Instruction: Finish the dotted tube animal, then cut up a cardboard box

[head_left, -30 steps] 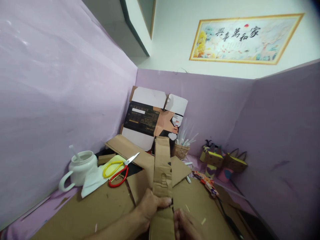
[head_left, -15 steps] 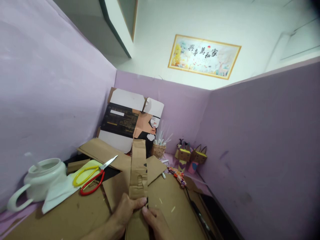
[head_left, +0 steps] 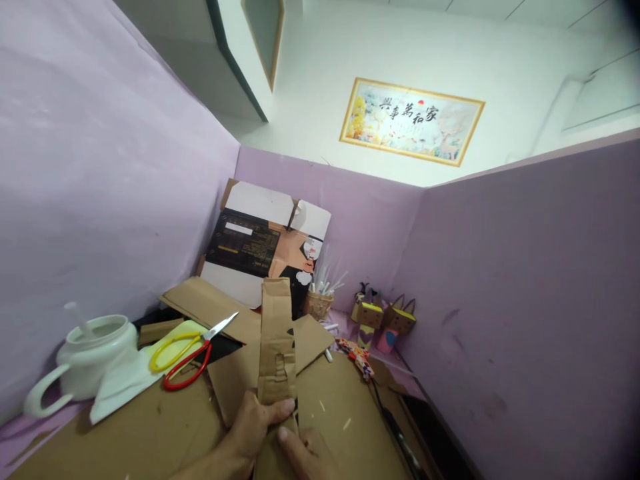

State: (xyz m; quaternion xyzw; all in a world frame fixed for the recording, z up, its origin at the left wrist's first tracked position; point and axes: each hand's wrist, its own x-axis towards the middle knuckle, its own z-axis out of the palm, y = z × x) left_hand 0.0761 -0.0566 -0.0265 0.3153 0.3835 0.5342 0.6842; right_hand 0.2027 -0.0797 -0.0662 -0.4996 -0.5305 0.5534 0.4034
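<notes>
A long narrow cardboard strip [head_left: 277, 333] runs away from me up the middle of the view, creased across its width and with a small torn patch. My left hand [head_left: 253, 423] grips its left edge, thumb lying across the top face. Just below that, my right hand [head_left: 306, 450] holds the right edge, its thumb pressed on the strip near the left thumb. The fingers beneath the cardboard are hidden. To the left lie scissors [head_left: 193, 357] with one yellow and one red handle, blades partly apart, on paper and cardboard scraps.
A white teapot-like jug [head_left: 95, 357] with a stick in it stands left. Behind are a flattened printed box [head_left: 245, 243] and a small basket [head_left: 319, 303] of white sticks. Small cardboard figures [head_left: 370, 317] and a dark-handled tool [head_left: 400, 437] are right. Purple panels [head_left: 515, 287] enclose the table.
My right thumb has slid slightly down and left along the strip, away from the left thumb. The camera has tilted up a little. Both hands keep their hold.
</notes>
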